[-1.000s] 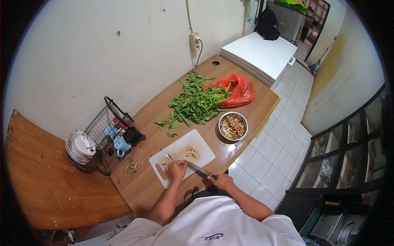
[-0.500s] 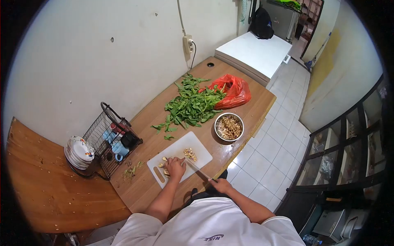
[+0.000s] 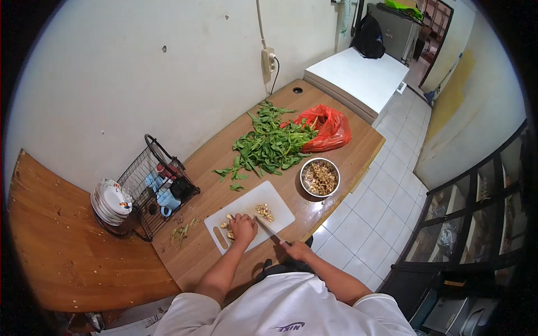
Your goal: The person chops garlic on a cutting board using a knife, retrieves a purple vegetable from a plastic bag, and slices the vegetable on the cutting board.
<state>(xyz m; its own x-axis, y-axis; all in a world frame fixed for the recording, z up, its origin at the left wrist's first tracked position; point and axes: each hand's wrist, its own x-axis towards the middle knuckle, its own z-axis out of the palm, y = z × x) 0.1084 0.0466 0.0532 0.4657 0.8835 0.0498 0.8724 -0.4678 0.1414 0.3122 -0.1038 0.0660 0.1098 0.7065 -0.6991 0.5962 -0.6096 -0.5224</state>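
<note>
A white cutting board point(image 3: 274, 193) lies on the wooden table's near edge. My left hand point(image 3: 244, 229) rests on it, fingers bent and pressed together over pale, uncut pieces point(image 3: 230, 236); what lies beneath the fingertips is hidden. In my right hand point(image 3: 297, 250) is the handle of a knife point(image 3: 270, 230), its blade slanting across the board just right of my left hand. Beyond the blade sits a small heap of chopped pale bits point(image 3: 264, 212). A metal bowl point(image 3: 302, 183) of chopped brownish bits stands to the board's right.
Leafy greens point(image 3: 273, 147) and a red plastic bag point(image 3: 334, 131) lie behind the board. To the left are a wire rack point(image 3: 133, 185) with cups, stacked plates point(image 3: 112, 204) and scattered trimmings point(image 3: 182, 232). A white chest-like surface point(image 3: 358, 75) adjoins the table's far end.
The camera view has shifted slightly, moving the scene rightward. My right hand has come a little left and forward with the knife. My left hand keeps its place on the board.
</note>
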